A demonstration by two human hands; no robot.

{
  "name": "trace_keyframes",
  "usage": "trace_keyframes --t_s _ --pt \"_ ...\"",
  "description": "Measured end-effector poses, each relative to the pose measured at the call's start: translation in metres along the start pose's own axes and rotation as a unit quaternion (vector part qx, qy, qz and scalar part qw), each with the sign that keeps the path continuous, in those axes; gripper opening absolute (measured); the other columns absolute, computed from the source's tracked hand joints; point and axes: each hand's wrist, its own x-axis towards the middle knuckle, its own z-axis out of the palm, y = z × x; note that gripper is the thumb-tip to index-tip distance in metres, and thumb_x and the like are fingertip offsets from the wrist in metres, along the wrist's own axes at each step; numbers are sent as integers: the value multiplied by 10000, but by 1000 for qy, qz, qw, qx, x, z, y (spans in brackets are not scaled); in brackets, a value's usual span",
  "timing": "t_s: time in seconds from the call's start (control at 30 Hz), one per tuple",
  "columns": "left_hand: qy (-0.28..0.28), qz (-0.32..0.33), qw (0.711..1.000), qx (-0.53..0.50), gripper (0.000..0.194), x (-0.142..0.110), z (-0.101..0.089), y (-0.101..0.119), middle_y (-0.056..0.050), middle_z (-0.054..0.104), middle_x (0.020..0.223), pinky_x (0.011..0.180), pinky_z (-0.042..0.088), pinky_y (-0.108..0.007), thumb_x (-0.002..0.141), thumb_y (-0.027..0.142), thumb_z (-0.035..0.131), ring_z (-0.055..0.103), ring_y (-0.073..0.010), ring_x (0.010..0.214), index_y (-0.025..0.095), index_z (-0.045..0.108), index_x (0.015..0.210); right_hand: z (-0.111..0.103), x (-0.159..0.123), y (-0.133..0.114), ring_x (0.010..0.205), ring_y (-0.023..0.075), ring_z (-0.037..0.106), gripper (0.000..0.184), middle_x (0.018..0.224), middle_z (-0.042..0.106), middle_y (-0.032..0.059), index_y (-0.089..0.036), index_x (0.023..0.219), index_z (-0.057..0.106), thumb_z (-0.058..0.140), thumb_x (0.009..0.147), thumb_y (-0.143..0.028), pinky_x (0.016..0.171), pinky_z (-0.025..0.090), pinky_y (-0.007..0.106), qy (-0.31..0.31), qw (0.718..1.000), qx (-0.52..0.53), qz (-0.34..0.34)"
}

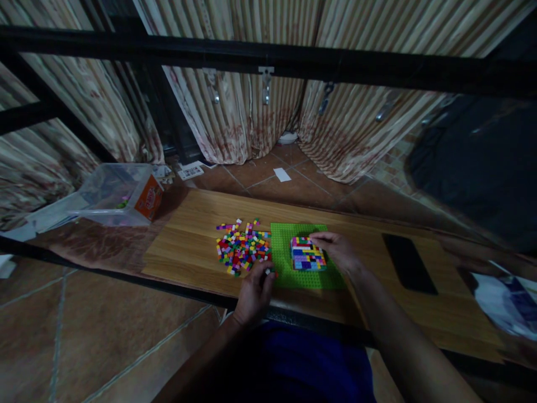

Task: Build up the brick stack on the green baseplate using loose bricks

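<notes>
A block built of many-coloured toy bricks (308,257) stands on a green studded baseplate (282,246). My right hand (338,250) reaches over its far right corner, thumb and fingers pinched together at the top edge; whatever is between them is too small to make out. At the baseplate's near left corner, my left hand (255,291) has its fingers curled, with a small white brick (268,271) at the fingertips. Just beyond that hand lies a loose pile of small coloured bricks (243,246), touching the baseplate's left side.
The wooden board (180,235) carries everything, with a dark flat slab (409,263) to the right. A clear plastic bin (113,190) with an orange label stands at the left. Papers (282,174) lie on the tiled floor behind, before striped curtains (247,123).
</notes>
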Motion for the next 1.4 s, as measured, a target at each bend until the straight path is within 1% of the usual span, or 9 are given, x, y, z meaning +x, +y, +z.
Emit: trace_keyframes --t_s 0.1,0.17,0.3,0.47,0.57,0.73,1.03,1.23,1.4 --pt "7 14 1000 -13 207 1 -1 1 -61 625 1008 781 493 -279 928 242 483 620 -166 891 201 563 1115 -1 -3 1 743 199 671 342 838 753 55 -196 832 755 752 620 -465 728 514 351 12 999 -24 -17" --pt "8 23 1000 -15 217 1 -2 2 -66 630 1024 816 492 -291 935 235 471 619 -172 929 204 561 1130 1 -10 0 790 211 679 354 899 753 67 -193 894 750 732 660 -457 760 517 366 50 997 -53 -37" --pt "6 25 1000 -16 238 2 -3 2 -71 643 1055 866 492 -311 947 224 447 620 -177 974 208 564 1154 17 -38 -10 900 217 675 280 995 738 73 -207 930 739 633 798 -430 844 505 382 111 980 -117 -118" --pt "15 13 999 -32 259 0 -2 -1 -76 649 1102 915 494 -338 943 232 463 618 -188 1024 211 563 1182 55 -86 -24 955 200 659 195 1005 727 46 -243 966 718 569 876 -329 890 488 360 -15 955 -218 -201" --pt "20 6 999 -39 262 -1 -2 -4 -86 648 1125 943 489 -366 936 242 485 615 -203 1056 207 570 1181 74 -100 -24 918 203 665 205 991 722 66 -215 996 700 534 898 -285 847 499 347 -32 943 -268 -195" --pt "22 6 998 -62 273 -2 -3 -7 -95 645 1148 964 485 -381 930 258 508 616 -211 1080 204 567 1190 89 -102 -21 898 212 662 189 961 719 69 -199 985 693 526 910 -242 820 488 338 -55 929 -320 -177" --pt "35 9 997 -72 226 -2 -1 -6 -75 650 1088 945 492 -355 903 271 556 616 -199 1061 210 619 1110 91 -100 -19 822 188 662 170 893 720 40 -223 885 707 539 902 -240 743 460 297 -44 932 -323 -159" --pt "32 10 996 -81 180 -2 -2 -3 -62 668 1021 919 502 -349 886 284 584 631 -194 1020 209 651 1036 89 -101 -13 778 175 648 204 840 708 28 -237 839 695 508 915 -261 717 457 289 -35 933 -302 -191" --pt "34 3 996 -88 158 -2 -2 -5 -58 684 991 917 504 -352 877 291 596 643 -185 961 204 675 983 94 -105 -7 792 183 635 250 831 694 43 -234 825 691 469 938 -260 732 467 299 -5 918 -321 -234"
